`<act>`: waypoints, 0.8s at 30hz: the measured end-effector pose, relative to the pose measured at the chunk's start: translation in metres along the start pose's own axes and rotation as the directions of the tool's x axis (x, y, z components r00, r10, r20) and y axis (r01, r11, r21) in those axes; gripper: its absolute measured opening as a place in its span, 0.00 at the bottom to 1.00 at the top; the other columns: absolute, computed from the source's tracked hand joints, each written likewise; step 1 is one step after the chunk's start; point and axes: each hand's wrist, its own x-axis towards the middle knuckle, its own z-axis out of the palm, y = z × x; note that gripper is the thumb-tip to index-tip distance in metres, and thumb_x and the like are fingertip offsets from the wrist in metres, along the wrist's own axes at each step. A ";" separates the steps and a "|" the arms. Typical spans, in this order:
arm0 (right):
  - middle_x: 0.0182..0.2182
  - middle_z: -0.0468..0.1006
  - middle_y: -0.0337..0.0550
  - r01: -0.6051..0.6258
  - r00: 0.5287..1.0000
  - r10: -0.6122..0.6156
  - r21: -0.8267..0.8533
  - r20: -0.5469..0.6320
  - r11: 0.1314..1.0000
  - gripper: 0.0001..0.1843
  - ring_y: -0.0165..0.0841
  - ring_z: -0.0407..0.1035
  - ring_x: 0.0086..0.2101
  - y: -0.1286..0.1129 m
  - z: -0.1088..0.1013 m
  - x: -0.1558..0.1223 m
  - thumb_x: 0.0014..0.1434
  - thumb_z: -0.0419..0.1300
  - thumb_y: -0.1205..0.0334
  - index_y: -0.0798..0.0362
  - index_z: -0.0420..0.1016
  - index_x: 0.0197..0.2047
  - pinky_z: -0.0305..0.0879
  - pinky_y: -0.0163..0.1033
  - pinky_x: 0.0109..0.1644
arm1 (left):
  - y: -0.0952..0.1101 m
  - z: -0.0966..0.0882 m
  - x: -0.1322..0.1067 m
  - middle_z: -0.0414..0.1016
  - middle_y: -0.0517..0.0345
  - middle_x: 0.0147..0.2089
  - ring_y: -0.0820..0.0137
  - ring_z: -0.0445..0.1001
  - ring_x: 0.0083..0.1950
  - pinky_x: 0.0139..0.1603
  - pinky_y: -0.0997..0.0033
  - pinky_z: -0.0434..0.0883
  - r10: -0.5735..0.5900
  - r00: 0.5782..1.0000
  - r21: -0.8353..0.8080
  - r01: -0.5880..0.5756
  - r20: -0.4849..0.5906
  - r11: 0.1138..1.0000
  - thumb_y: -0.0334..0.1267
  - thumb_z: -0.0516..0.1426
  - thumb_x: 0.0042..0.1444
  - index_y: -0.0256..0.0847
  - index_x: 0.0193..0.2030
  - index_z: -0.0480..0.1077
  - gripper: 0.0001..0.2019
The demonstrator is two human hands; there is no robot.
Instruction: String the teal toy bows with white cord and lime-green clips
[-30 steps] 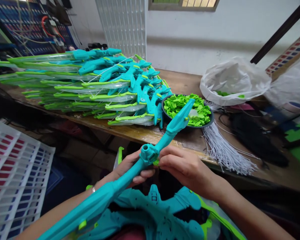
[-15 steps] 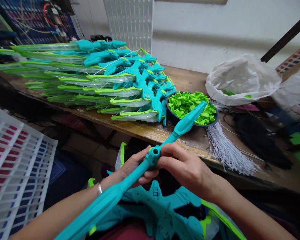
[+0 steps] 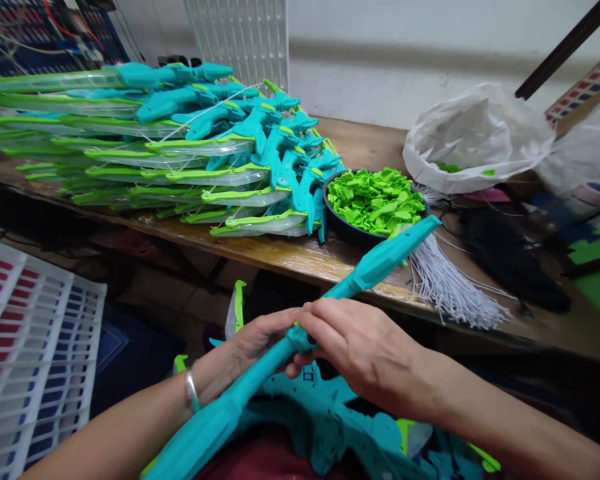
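Note:
A long teal plastic toy part point(image 3: 265, 363), slim in the middle and broader at both ends, slants across my lap. My left hand point(image 3: 263, 340) wraps round its middle from the left and below, and most of its fingers are behind the part. Over the middle joint lies my right hand point(image 3: 363, 340), its fingers closed on the part from above; whether a small piece sits under those fingertips is hidden. Beneath both hands, more teal plastic bodies point(image 3: 330, 420) with bright green edges rest on my lap.
On the wooden bench point(image 3: 275, 257) lies a big stack of teal and green toy pieces point(image 3: 260, 143). Beside it are a dark bowl of green clips point(image 3: 375, 203), a bundle of white cords point(image 3: 445, 283) and a white plastic bag point(image 3: 480, 143). A white crate point(image 3: 40, 360) stands at left.
My right hand has moved from pinching beside the part's joint to covering it from above. The part has turned, so its round hole no longer shows. The view has shifted slightly.

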 end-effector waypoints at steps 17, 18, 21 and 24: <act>0.48 0.79 0.55 -0.091 0.977 0.107 0.097 -0.182 0.991 0.15 0.39 0.74 0.45 -0.005 0.008 -0.026 0.76 0.52 0.62 0.64 0.72 0.56 0.73 0.42 0.46 | -0.008 0.006 -0.001 0.73 0.54 0.25 0.68 0.72 0.24 0.21 0.71 0.73 -0.046 0.998 -0.017 0.046 0.040 0.999 0.50 0.68 0.53 0.33 0.36 0.77 0.18; 0.47 0.79 0.53 -0.101 0.980 0.121 0.129 -0.157 0.987 0.15 0.38 0.73 0.44 -0.004 0.007 -0.022 0.75 0.54 0.59 0.62 0.73 0.53 0.73 0.42 0.45 | -0.008 0.005 -0.002 0.72 0.54 0.24 0.70 0.70 0.23 0.20 0.72 0.72 -0.072 0.997 -0.047 0.074 0.039 0.996 0.51 0.68 0.51 0.32 0.32 0.77 0.19; 0.42 0.78 0.49 -0.110 0.991 0.119 0.136 -0.064 0.985 0.14 0.39 0.71 0.41 -0.003 -0.002 -0.009 0.72 0.60 0.54 0.58 0.76 0.44 0.69 0.42 0.40 | -0.006 0.009 -0.005 0.69 0.54 0.22 0.73 0.65 0.20 0.18 0.74 0.68 -0.137 0.990 -0.059 0.138 0.027 0.989 0.49 0.68 0.47 0.32 0.25 0.75 0.19; 0.35 0.76 0.45 -0.065 0.997 0.068 0.094 -0.032 0.993 0.15 0.38 0.68 0.38 -0.004 -0.011 0.003 0.68 0.65 0.51 0.57 0.74 0.40 0.65 0.43 0.37 | -0.002 0.017 -0.008 0.68 0.52 0.19 0.69 0.67 0.21 0.18 0.71 0.66 -0.143 0.989 0.020 0.142 0.040 0.990 0.50 0.67 0.44 0.32 0.21 0.74 0.20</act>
